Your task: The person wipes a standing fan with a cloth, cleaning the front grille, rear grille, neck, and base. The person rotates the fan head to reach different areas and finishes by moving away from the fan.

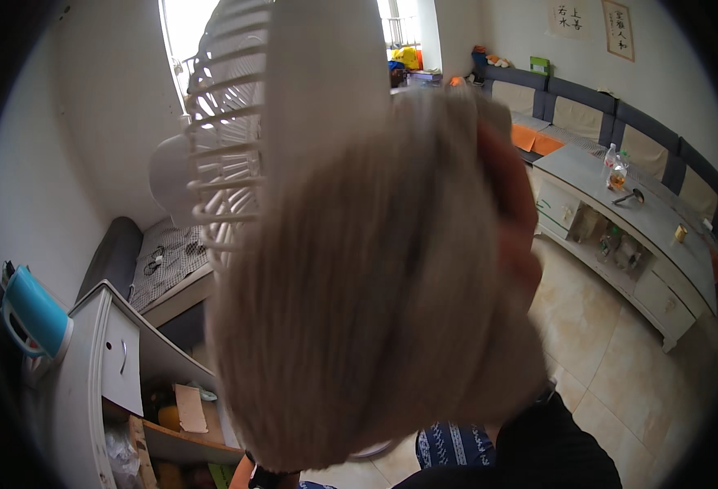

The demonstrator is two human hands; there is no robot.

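Observation:
A beige ribbed cloth [359, 301], blurred by motion, fills the middle of the view close in front of me. My right hand [515, 212] has its fingers closed round the cloth's right side, with its wrist below in a black sleeve. Directly behind the cloth rises a white electric fan [326, 73], its wire grille on the left. The cloth overlaps the fan's white housing; whether it presses on it I cannot tell. Of my left arm only the wrist with a dark band [263, 477] shows at the lower edge; the cloth hides my left hand.
At left, a blue kettle [39, 314] stands on a white cabinet [90, 359] with open shelves. A low table [660, 220] on the right bears bottles and a dark-headed tool. Beyond it runs a grey and cream sofa [579, 114]. Tiled floor [587, 326] lies between.

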